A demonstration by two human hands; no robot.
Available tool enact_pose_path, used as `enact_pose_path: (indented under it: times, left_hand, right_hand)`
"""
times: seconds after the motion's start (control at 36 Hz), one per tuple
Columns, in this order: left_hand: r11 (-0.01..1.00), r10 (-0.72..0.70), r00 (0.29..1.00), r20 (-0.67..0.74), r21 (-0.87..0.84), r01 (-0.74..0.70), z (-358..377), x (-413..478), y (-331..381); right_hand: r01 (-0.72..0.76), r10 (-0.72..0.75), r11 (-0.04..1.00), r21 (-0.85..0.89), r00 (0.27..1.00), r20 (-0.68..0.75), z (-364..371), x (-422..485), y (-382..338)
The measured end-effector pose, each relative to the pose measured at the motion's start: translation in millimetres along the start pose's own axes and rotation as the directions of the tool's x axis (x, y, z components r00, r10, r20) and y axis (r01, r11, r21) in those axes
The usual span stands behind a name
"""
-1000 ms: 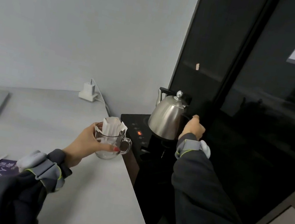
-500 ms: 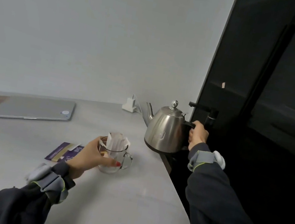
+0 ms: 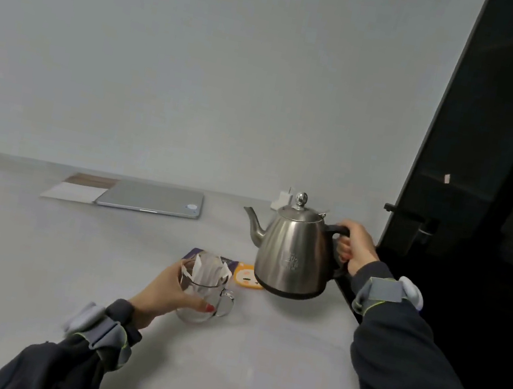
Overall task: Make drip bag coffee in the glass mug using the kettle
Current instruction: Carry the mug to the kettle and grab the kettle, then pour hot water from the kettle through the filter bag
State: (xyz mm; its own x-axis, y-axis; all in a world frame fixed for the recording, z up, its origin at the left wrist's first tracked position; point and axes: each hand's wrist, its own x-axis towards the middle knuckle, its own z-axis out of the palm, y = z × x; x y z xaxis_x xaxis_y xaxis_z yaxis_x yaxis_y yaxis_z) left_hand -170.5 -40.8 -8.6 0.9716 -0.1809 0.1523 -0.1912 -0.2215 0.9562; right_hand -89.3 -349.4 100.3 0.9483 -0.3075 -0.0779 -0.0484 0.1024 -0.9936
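Brings the kettle (image 3: pixel 294 256) out over the counter (image 3: pixel 64 263) since a second ago, upright at two o'clock from the mug (image 3: pixel 202 291); grips its handle (image 3: pixel 338 229) in the right hand (image 3: pixel 357 246), clasps the standing mug with the left hand (image 3: pixel 167 292). Has the drip bag (image 3: pixel 209 266) hung already; still needs the pour

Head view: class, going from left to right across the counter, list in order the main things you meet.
laptop → glass mug → kettle → right hand
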Motion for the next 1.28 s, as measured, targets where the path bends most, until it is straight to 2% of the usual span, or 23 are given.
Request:
enact_pose_path:
  times: [0.17, 0.33, 0.47, 0.61, 0.72, 0.89, 1.0, 1.28]
  left_hand:
    - [0.996, -0.013, 1.0, 0.009, -0.083, 0.013, -12, -10, -12]
    - [0.996, 0.003, 0.997, 0.08, -0.084, 0.004, -14, -9, -11]
    - [0.994, -0.032, 0.997, 0.069, -0.103, 0.039, -22, -8, -19]
    - [0.999, 0.031, 0.991, 0.129, 0.014, -0.033, -19, -11, -4]
    - [0.998, 0.07, 0.985, 0.156, -0.014, -0.069, -21, -9, -1]
    - [0.999, 0.037, 0.989, 0.142, -0.034, -0.033, -22, -9, -7]
    - [0.998, -0.047, 0.996, 0.076, -0.038, 0.05, -28, -9, -22]
    - [0.996, -0.07, 0.998, 0.002, -0.056, 0.07, -41, -10, -26]
  right_hand:
    - [0.036, -0.024, 0.994, -0.101, 0.993, 0.113, 15, -7, 6]
    - [0.047, -0.02, 0.987, -0.154, 0.985, 0.171, 23, -9, 7]
    - [0.069, -0.032, 0.98, -0.188, 0.981, 0.192, 21, -10, 7]
    - [0.084, -0.035, 0.967, -0.241, 0.979, 0.198, 21, -9, 3]
    - [0.094, -0.035, 0.952, -0.291, 0.979, 0.201, 23, -10, 2]
    - [0.118, -0.041, 0.937, -0.327, 0.971, 0.234, 31, -16, 0]
    - [0.133, -0.045, 0.926, -0.354, 0.969, 0.244, 35, -18, -3]
    - [0.154, -0.049, 0.911, -0.382, 0.961, 0.271, 43, -18, -9]
